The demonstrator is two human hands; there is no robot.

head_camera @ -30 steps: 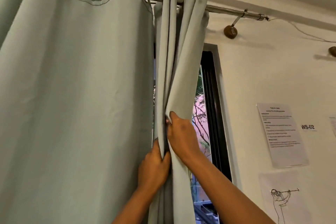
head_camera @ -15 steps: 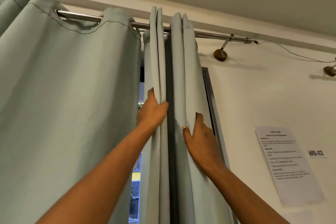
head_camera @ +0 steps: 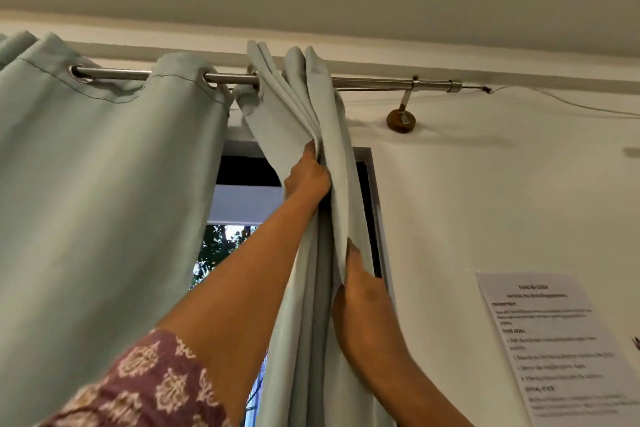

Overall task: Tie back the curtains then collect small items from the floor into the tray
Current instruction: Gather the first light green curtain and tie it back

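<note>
A pale green curtain hangs from a metal rod point(head_camera: 374, 83) by eyelets. Its right part is bunched into narrow folds point(head_camera: 311, 107) at the right side of the window point(head_camera: 239, 204). My left hand point(head_camera: 306, 173) is raised high and grips the left folds just under the rod, pulling them to the right. Lower down, my right hand point(head_camera: 360, 291) pinches the right edge of the same bunch. The wide left curtain panel point(head_camera: 104, 201) hangs flat. No tray, floor or small items are in view.
A brown round bracket point(head_camera: 401, 120) holds the rod to the white wall. A thin wire point(head_camera: 561, 104) runs right from the rod's end. A printed sheet point(head_camera: 554, 343) is stuck on the wall at the lower right. The ceiling is close above.
My left hand has climbed from beside the right hand to just under the rod and pulled the folds right, opening a gap over the window. The view has tilted upward.
</note>
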